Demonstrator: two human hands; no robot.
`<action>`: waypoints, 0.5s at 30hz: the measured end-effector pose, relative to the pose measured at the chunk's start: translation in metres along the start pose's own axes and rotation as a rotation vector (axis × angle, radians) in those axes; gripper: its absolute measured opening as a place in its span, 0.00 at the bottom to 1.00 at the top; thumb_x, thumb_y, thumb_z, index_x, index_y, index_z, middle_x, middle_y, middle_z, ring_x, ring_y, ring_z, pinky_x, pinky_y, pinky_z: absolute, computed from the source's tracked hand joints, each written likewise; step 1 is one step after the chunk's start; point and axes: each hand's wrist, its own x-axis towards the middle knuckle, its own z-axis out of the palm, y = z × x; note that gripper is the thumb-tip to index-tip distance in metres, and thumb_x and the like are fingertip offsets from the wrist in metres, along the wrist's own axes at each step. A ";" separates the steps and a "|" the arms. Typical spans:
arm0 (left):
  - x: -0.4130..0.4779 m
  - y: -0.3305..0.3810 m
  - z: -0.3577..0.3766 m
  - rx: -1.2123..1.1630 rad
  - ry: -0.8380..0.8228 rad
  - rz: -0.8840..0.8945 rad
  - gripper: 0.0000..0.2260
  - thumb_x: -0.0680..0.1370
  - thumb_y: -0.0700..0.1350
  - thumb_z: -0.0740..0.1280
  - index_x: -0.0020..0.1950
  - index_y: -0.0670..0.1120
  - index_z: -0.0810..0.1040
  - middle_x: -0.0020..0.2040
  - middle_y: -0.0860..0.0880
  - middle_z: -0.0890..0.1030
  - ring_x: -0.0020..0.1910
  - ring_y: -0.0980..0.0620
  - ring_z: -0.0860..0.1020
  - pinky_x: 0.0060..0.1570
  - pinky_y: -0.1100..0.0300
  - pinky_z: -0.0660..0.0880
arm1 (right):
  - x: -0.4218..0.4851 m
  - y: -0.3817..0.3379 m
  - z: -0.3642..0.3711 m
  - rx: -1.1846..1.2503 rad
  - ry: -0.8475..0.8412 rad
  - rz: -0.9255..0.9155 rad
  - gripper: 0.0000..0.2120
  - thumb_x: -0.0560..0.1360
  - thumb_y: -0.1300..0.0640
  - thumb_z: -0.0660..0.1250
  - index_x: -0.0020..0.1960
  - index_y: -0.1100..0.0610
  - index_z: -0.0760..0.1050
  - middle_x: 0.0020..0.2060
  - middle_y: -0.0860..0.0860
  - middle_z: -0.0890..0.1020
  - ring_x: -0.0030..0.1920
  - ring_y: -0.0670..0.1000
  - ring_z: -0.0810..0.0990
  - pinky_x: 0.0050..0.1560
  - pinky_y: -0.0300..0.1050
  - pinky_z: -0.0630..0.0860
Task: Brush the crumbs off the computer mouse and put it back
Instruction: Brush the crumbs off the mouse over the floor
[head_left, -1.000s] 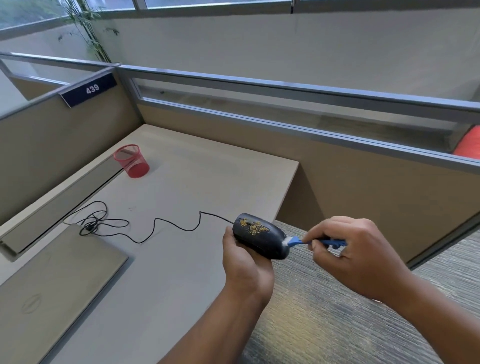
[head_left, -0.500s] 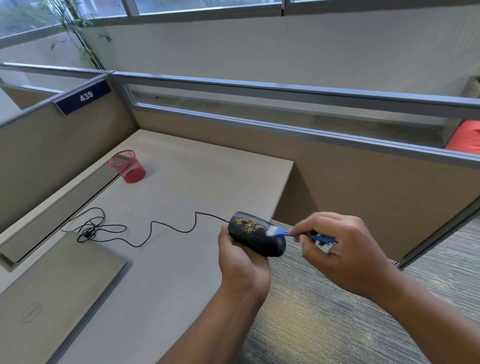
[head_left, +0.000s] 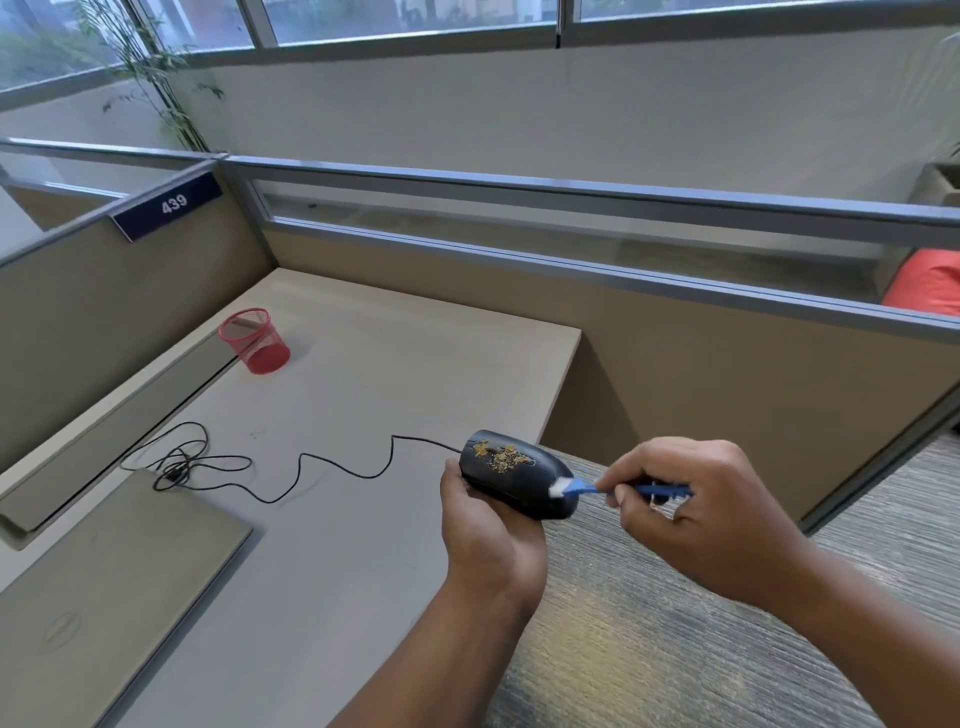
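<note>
Head view: left hand fingers clamped under black mouse, held off desk edge, above carpet. Crumbs on top. Right hand fingers pinch blue brush, bristles touching mouse rear. Cable trails onto desk.

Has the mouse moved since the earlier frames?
No, barely: the left hand holds the mouse over the desk's right edge, as before. The whole view shifted, since the red cup drifts too.
</note>
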 end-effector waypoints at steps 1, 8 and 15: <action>-0.001 0.001 0.000 0.003 -0.001 0.002 0.24 0.83 0.58 0.48 0.60 0.44 0.77 0.59 0.39 0.79 0.57 0.44 0.76 0.69 0.47 0.67 | -0.005 0.002 0.000 -0.006 -0.030 0.007 0.07 0.70 0.60 0.69 0.42 0.51 0.85 0.33 0.43 0.83 0.33 0.47 0.82 0.32 0.48 0.80; -0.007 -0.001 -0.002 0.027 -0.017 0.010 0.25 0.83 0.59 0.48 0.61 0.44 0.76 0.57 0.38 0.81 0.57 0.43 0.78 0.60 0.51 0.72 | 0.008 -0.003 0.004 0.058 0.090 0.001 0.06 0.71 0.59 0.68 0.42 0.53 0.85 0.34 0.43 0.84 0.31 0.47 0.82 0.29 0.42 0.79; -0.014 0.003 -0.002 0.025 -0.019 -0.007 0.25 0.83 0.58 0.49 0.61 0.42 0.76 0.55 0.38 0.82 0.56 0.43 0.79 0.57 0.50 0.73 | 0.012 -0.004 0.000 -0.038 0.004 -0.013 0.07 0.70 0.57 0.66 0.39 0.52 0.83 0.32 0.40 0.82 0.31 0.46 0.81 0.31 0.44 0.79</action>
